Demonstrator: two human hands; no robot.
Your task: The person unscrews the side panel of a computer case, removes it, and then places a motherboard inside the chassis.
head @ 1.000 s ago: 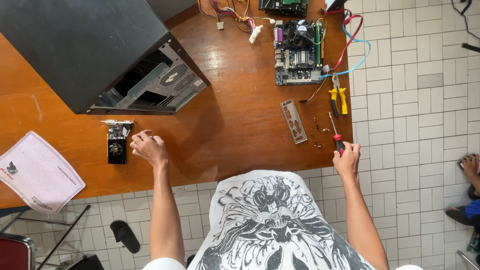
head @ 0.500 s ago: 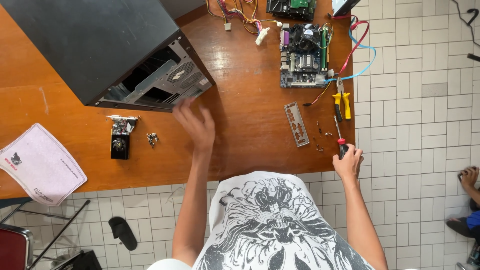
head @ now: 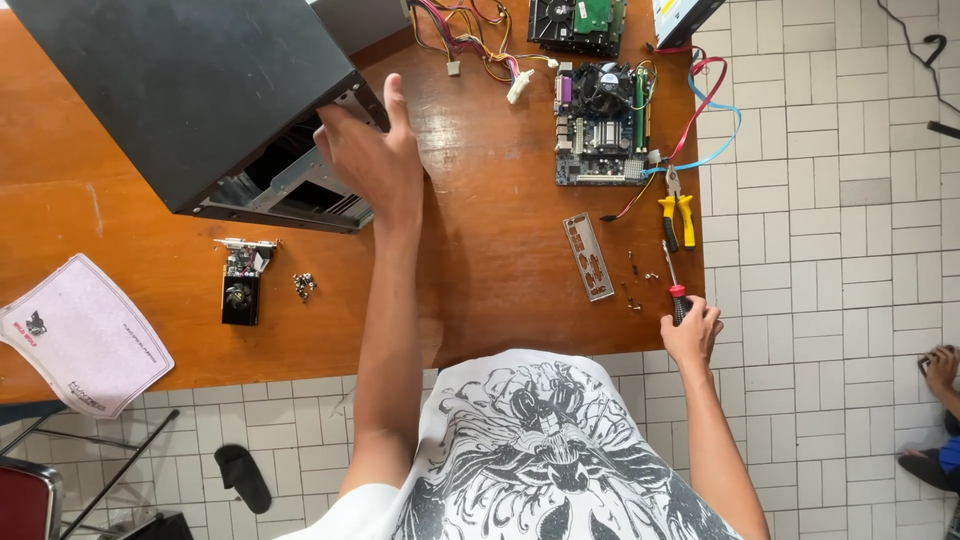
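With the motherboard [head: 603,125], graphics card [head: 240,290] and screws [head: 303,286] already out on the tabletop [head: 490,260], the left hand [head: 370,155] lies spread open on the gutted computer case [head: 190,90] at upper left, while the right hand [head: 690,335] is curled around the screwdriver [head: 674,290] at lower right.

A flat pale pink package [head: 82,335] lay at the left edge of the wooden table [head: 480,250], tilted, rectangular with rounded corners, bearing a small dark emblem and dark print. A white label [head: 668,12] sat on the grey drive at the table's far right edge. No signs or screens were seen.
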